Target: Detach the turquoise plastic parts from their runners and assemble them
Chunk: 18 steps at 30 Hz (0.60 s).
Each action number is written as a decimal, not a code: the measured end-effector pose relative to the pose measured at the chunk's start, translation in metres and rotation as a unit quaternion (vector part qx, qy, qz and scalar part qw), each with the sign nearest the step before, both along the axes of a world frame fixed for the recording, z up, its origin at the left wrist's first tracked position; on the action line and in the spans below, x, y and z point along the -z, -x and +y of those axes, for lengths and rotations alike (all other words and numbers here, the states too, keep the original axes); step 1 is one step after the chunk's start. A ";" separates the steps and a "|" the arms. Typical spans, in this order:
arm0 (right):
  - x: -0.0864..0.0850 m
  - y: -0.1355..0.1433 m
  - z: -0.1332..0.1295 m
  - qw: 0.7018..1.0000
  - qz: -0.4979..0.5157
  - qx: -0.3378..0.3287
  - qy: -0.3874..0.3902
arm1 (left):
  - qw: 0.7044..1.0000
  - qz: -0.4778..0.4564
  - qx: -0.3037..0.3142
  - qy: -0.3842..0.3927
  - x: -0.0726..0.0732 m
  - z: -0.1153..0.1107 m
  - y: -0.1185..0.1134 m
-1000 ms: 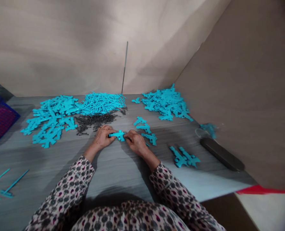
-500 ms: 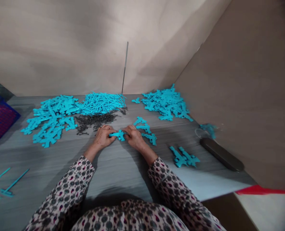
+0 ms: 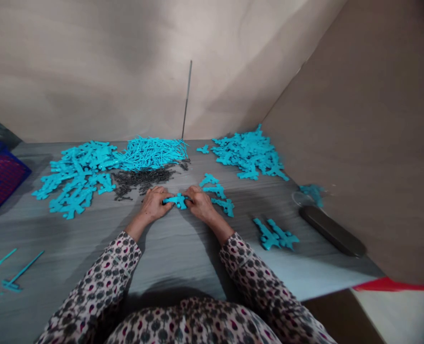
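Between my two hands is a turquoise toy gun (image 3: 179, 201), lying sideways just above or on the grey table. My left hand (image 3: 155, 203) pinches its left, barrel end between thumb and fingers. At the other end, my right hand (image 3: 199, 202) is closed on its rear part. The fingertips hide both ends of the toy. Several similar turquoise toy guns (image 3: 217, 191) lie right beside my right hand. Beyond my left hand spreads a heap of thin dark metal-looking pieces (image 3: 143, 178), too small to make out clearly.
Turquoise gun-shaped pieces (image 3: 79, 179) are heaped at the left, beside a pile of thin turquoise sticks (image 3: 153, 152). Another heap (image 3: 249, 152) fills the back right corner. Two toy guns (image 3: 274, 234), a dark case (image 3: 331, 231), a blue basket (image 3: 4, 181) and loose sticks (image 3: 21, 271) lie around.
Hardly anything differs. Both hands keep the same hold on the toy gun, and the view has shifted very slightly.
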State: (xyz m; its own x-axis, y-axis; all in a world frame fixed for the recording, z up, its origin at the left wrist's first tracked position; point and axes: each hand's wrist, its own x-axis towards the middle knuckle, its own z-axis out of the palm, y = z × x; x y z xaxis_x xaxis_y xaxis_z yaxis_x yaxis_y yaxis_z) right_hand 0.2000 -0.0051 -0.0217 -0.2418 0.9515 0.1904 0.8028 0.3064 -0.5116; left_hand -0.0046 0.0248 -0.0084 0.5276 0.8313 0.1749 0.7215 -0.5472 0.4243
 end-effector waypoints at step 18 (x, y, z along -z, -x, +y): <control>0.007 -0.004 -0.003 0.991 0.125 -0.025 -0.044 | 0.999 0.037 0.001 -0.021 -0.003 -0.003 -0.003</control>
State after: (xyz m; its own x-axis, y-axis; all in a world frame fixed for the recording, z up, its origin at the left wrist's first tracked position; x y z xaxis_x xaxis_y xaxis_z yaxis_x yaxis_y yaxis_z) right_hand 0.2035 -0.0081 -0.0282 -0.2233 0.9168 0.3311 0.6375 0.3943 -0.6619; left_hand -0.0017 0.0214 -0.0058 0.5424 0.8228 0.1698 0.7485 -0.5651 0.3472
